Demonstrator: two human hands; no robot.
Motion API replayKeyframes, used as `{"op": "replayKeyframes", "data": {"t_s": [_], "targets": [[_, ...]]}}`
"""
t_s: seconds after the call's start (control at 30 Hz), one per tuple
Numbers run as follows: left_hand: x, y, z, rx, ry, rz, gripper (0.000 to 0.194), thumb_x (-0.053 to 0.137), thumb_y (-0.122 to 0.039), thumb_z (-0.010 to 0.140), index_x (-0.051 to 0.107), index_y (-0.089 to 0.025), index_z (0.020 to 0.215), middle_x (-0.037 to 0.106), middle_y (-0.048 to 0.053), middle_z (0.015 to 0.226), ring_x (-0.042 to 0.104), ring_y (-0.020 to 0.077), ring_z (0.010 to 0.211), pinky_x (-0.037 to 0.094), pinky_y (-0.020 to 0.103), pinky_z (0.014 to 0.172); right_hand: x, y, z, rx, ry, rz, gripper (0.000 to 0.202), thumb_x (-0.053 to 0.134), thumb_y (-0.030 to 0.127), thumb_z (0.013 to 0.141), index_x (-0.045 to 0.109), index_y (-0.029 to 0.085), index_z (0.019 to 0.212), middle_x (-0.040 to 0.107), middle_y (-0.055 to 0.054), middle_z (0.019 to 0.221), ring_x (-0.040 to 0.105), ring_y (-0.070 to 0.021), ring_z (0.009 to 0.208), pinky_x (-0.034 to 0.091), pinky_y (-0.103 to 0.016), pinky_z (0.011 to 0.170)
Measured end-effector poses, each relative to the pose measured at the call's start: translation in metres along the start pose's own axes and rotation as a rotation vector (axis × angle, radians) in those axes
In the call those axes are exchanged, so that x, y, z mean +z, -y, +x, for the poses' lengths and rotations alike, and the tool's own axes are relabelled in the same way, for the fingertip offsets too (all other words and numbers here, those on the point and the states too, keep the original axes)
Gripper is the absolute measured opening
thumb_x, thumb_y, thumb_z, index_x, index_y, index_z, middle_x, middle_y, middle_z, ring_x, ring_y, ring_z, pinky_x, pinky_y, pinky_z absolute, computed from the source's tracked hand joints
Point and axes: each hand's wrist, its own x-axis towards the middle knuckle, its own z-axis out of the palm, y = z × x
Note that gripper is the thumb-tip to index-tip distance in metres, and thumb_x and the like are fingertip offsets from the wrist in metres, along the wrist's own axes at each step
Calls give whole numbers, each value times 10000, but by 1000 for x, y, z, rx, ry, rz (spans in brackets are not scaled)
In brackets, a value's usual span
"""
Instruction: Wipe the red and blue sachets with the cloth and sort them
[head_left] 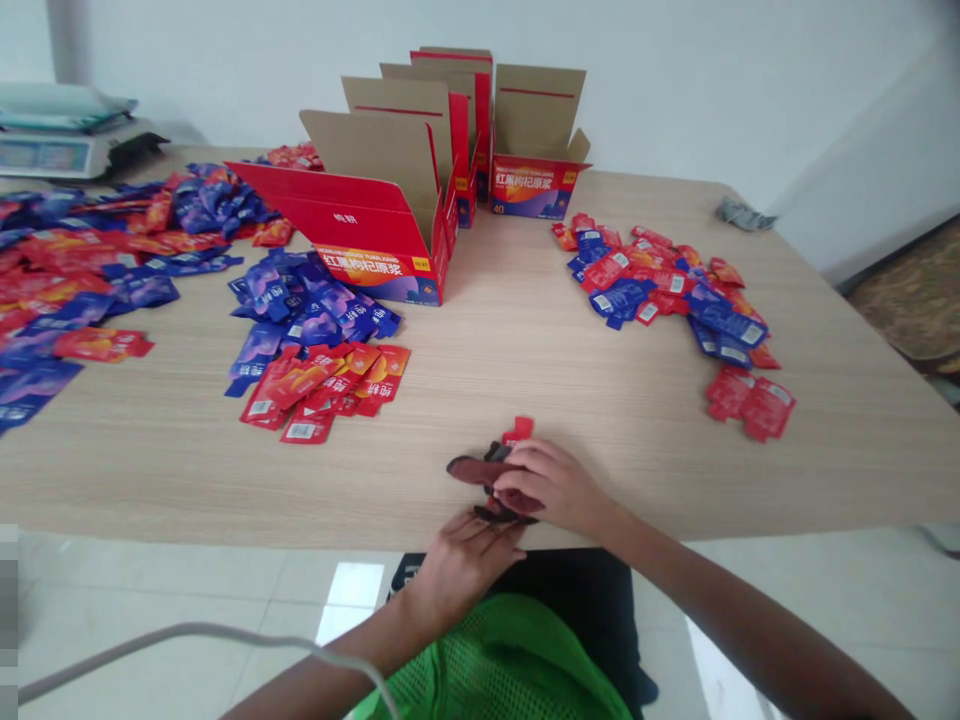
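At the table's front edge, my right hand [559, 487] has its fingers curled on a maroon cloth [478, 471] with black edges, bunched up. Whether the cloth is a glove or a rag, I cannot tell. From under it sticks the end of a red sachet [519, 430]. My left hand [471, 555] lies just below, its fingers closed against the cloth's near side, the fingertips partly hidden. To the left is a small pile of red sachets [330, 385], with blue sachets [315, 300] right behind it.
Open red cartons [375, 265] stand in a row at the back, and another carton [532, 188] stands to their right. Mixed sachets [664, 275] lie scattered at the right. A large heap [90, 260] covers the far left, before a scale [56, 152]. A grey cable [202, 630] crosses the lower left.
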Motion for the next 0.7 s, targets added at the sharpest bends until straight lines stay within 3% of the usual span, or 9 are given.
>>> {"op": "replayKeyframes", "data": {"t_s": [0.13,0.23,0.3,0.37,0.47,0.53,0.6,0.7], "targets": [[-4,0,2,49,8,45,349,622,-322,1062,642,-176,1378,714,70,1367,672,207,1282,544,350,1095,-1,-48,16,53,-61,-99,148,669,254,991,679,260,1139,697,-45,1150,600,-237,1152,526,-419,1060],[-7,0,3,42,4,40,331,589,-331,1079,647,-183,1369,704,53,1385,668,190,1287,531,338,1115,-12,-80,33,55,-63,-225,169,669,234,985,692,243,1152,698,-70,1157,604,-257,1157,530,-426,1052],[-7,-1,3,33,8,31,330,571,-332,1087,646,-183,1372,707,55,1379,669,186,1285,532,335,1115,-24,-89,42,102,-131,-293,170,657,223,988,704,244,1150,698,-81,1140,618,-265,1137,540,-438,1028],[-7,-2,3,23,13,22,331,562,-331,1091,643,-184,1376,712,59,1372,668,189,1286,538,335,1108,-37,-82,46,184,-290,-286,163,657,236,991,708,255,1145,690,-84,1126,632,-262,1106,551,-438,997],[-5,-3,2,12,9,16,328,574,-325,1086,642,-188,1375,712,61,1371,670,204,1284,547,351,1097,-45,-43,39,261,-457,-140,192,692,270,976,692,275,1168,668,-80,1165,643,-249,1112,561,-418,981],[-4,-3,2,-1,8,8,317,597,-318,1073,655,-190,1358,743,69,1311,702,218,1230,559,365,1080,-38,-11,26,216,-360,-39,214,706,269,966,684,283,1178,671,-68,1186,645,-234,1124,567,-393,984],[-3,-4,1,-33,9,-12,241,621,-309,1059,711,-197,1252,796,65,1148,758,221,1088,590,367,1023,-24,11,12,103,-154,9,180,688,242,970,689,279,1146,695,-49,1136,648,-216,1108,560,-379,1015],[-3,-4,1,-51,16,-35,191,629,-304,1052,736,-195,1167,810,54,1041,778,210,977,613,353,959,-3,15,-2,21,21,9,158,664,224,979,698,280,1123,716,-31,1100,635,-214,1109,541,-406,1063]]}}
